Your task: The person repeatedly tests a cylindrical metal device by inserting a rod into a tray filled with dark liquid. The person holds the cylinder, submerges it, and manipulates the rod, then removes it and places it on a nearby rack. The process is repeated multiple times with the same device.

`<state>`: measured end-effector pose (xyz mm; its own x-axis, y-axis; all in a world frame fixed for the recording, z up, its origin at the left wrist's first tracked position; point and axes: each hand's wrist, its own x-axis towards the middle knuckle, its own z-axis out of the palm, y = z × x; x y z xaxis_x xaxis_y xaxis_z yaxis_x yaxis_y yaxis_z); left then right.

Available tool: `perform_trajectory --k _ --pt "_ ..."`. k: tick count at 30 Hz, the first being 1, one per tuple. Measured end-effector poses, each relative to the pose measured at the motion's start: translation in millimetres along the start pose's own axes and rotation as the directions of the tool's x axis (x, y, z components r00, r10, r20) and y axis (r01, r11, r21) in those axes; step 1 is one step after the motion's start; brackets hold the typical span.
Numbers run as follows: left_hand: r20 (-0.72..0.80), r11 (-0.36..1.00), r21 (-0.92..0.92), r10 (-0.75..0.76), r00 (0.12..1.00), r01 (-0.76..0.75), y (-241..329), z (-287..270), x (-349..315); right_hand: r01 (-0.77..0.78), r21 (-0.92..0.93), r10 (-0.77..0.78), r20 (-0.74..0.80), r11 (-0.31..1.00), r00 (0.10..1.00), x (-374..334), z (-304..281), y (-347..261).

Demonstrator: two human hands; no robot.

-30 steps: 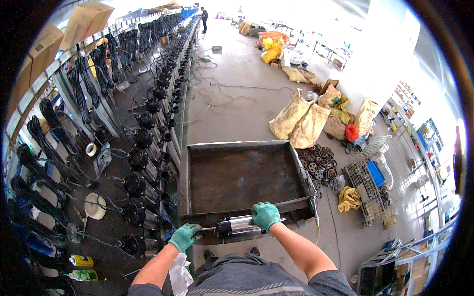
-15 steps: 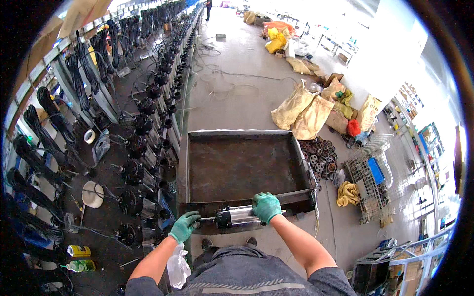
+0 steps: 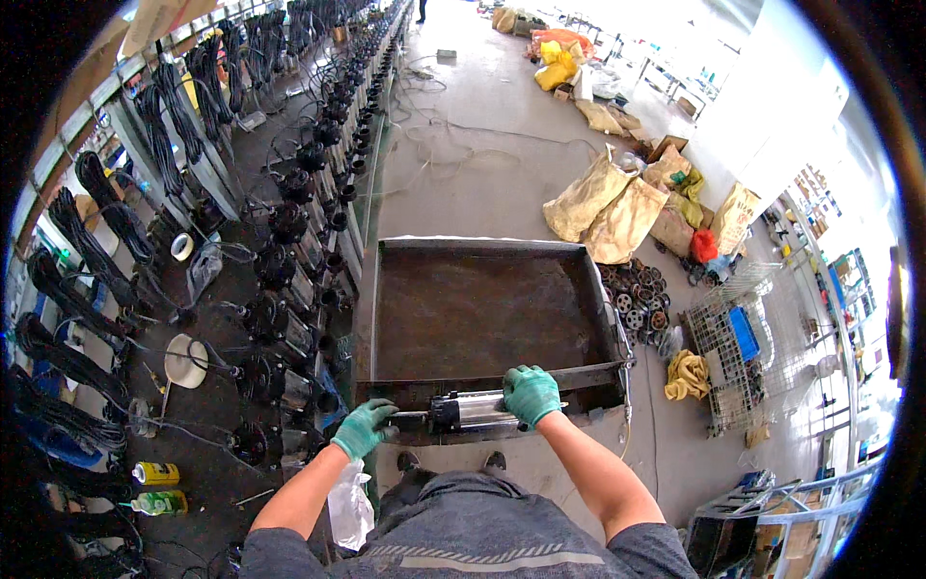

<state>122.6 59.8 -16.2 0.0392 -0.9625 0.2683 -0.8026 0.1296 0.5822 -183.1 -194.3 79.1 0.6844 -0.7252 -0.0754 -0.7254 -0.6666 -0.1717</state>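
The green-gloved right hand [image 3: 533,395] grasps a silver-and-black metal cylinder [image 3: 479,410], extending leftward from it along the dark rectangular metal tray's [image 3: 482,309] near side; the green-gloved left hand [image 3: 364,428] meets its thin metal shaft [image 3: 411,414], grip unclear. Steadying seems the step; turning it would call for firm right-hand hold.

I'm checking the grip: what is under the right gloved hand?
A silver cylinder: its body and black left end show beside the right hand; the surface directly beneath is covered.

Grey floor [image 3: 492,203] bearing tan sacks [image 3: 622,224], heap of dark wheels [image 3: 637,301], crumpled yellow cloth [image 3: 686,376], wire crate [image 3: 702,352]
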Motion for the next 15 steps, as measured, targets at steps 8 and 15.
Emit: perform_trajectory --k 8,15 --pt "0.583 0.019 -0.46 -0.747 0.318 0.888 10.9 3.1 37.7 0.021 0.006 -0.021 0.006 1.0 1.0 2.7 3.1 3.0" --pt "-0.063 0.913 -0.348 -0.249 0.966 0.213 16.6 4.5 -1.7 0.053 0.005 -0.053 -0.064 0.999 0.997 0.0 -5.6 -6.5"
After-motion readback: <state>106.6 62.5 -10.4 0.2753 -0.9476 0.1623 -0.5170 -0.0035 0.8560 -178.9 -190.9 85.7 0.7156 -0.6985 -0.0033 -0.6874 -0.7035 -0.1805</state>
